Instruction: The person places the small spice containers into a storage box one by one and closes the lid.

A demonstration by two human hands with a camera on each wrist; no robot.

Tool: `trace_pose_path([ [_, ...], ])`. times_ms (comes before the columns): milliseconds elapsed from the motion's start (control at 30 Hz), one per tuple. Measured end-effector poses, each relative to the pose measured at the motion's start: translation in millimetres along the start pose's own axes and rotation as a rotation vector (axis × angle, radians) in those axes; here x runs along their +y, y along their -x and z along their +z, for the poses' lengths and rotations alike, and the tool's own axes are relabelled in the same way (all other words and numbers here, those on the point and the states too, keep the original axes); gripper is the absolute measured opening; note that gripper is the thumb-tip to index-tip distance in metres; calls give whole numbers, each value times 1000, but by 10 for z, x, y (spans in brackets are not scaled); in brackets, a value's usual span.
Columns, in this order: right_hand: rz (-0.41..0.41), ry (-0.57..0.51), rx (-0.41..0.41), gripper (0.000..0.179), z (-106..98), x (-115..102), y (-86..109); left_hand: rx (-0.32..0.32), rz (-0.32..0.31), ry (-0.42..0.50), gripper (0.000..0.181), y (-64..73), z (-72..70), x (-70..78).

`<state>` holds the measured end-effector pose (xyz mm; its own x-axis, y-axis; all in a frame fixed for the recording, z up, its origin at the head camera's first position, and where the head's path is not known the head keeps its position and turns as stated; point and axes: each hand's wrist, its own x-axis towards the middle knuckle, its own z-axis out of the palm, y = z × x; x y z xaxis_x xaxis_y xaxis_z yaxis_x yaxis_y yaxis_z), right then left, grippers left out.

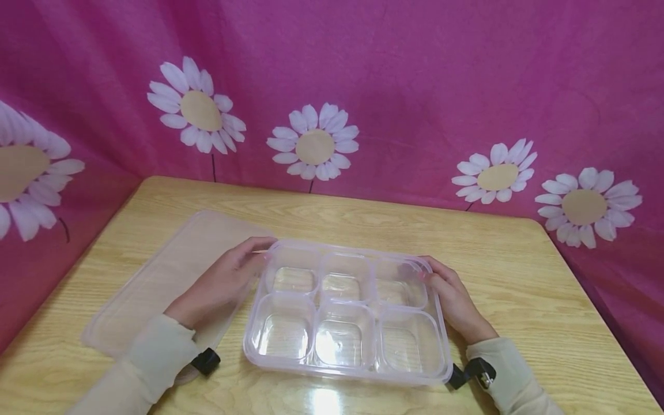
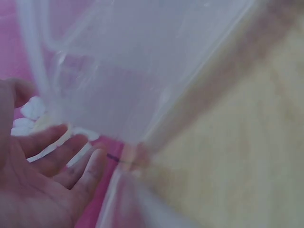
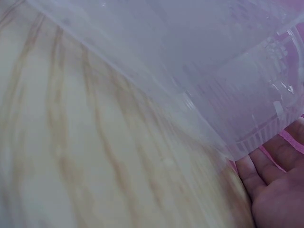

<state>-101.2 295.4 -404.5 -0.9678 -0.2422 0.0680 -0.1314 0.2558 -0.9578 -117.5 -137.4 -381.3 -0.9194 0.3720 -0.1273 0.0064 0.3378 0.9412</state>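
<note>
A clear plastic compartment box [image 1: 346,305] with a pinkish rim sits tilted above the near middle of the table, its several square cups facing up with nothing visible inside. At its far left corner my left hand [image 1: 228,282] holds the rim; the left wrist view shows those fingers [image 2: 61,161] spread beside the box's corner. My right hand [image 1: 459,300] grips the right edge, thumb over the rim and fingers [image 3: 268,166] against the outer wall. Beneath and beside my left forearm lies a flat translucent lid [image 1: 161,276].
The wood-grain table [image 1: 539,300] extends to both sides of the box. A magenta cloth [image 1: 394,115] printed with white daisies hangs behind and along the sides of the table. Black straps [image 1: 206,362] circle both wrists.
</note>
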Motion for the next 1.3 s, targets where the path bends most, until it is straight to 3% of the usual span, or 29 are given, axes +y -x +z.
trace_pose_path([
  [167, 3, 22, 2, 37, 5, -16, 8, 36, 14, -94, 45, 58, -158, 63],
  [533, -6, 12, -1, 37, 3, -15, 6, 138, 65, -466, 53, 138, -463, 56],
  [833, 26, 11, -1, 36, -6, -20, 14, 155, 17, -691, 52, 97, -478, -60],
  [1033, 24, -15, -20, 36, -2, -15, 7, 150, 32, -764, 61, 83, -490, -105],
  [1300, 26, -2, -13, 36, 0, -12, 11, 81, 57, -837, 49, 95, -397, -76],
])
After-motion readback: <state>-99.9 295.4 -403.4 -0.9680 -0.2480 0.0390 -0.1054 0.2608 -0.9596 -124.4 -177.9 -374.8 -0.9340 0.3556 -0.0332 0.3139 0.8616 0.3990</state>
